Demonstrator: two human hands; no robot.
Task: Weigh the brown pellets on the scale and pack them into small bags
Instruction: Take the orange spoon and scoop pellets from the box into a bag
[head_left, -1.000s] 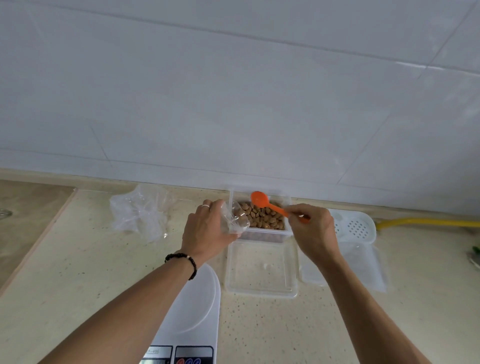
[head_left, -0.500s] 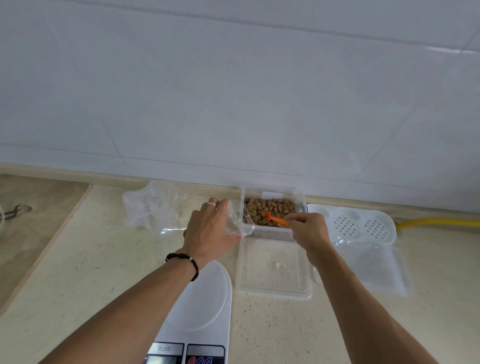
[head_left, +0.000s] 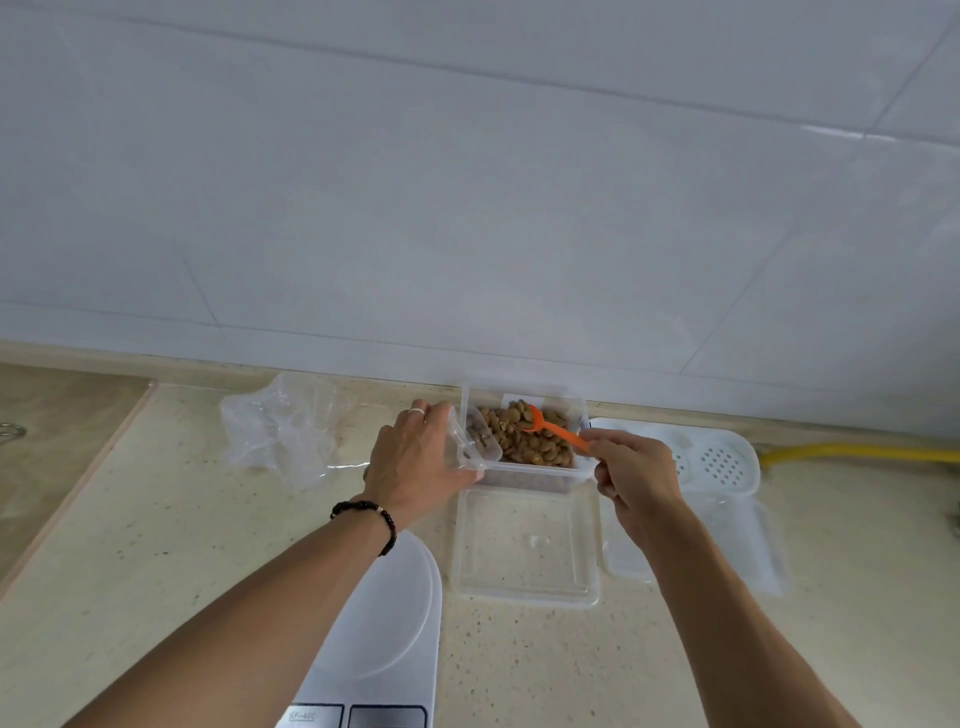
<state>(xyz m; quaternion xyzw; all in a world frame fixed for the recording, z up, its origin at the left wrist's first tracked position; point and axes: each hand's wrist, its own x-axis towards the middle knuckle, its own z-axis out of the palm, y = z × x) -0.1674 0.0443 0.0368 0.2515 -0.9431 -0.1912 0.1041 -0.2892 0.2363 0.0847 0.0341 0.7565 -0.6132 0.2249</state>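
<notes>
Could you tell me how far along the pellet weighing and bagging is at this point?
Early. Done: the pellet box is open. In hand: the right hand scoops with the orange spoon; the left hand holds a small clear cup with a few pellets. Left: the scale is bare and the bags lie unfilled.

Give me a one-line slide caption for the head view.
Right hand scoops brown pellets from clear plastic tub with orange plastic spoon; left hand holds small clear cup.

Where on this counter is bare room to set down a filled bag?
Bare counter lies in front of the crumpled bags, left of the scale. More lies right of the lid, near the front. Around the pellet tub it is crowded.
</notes>
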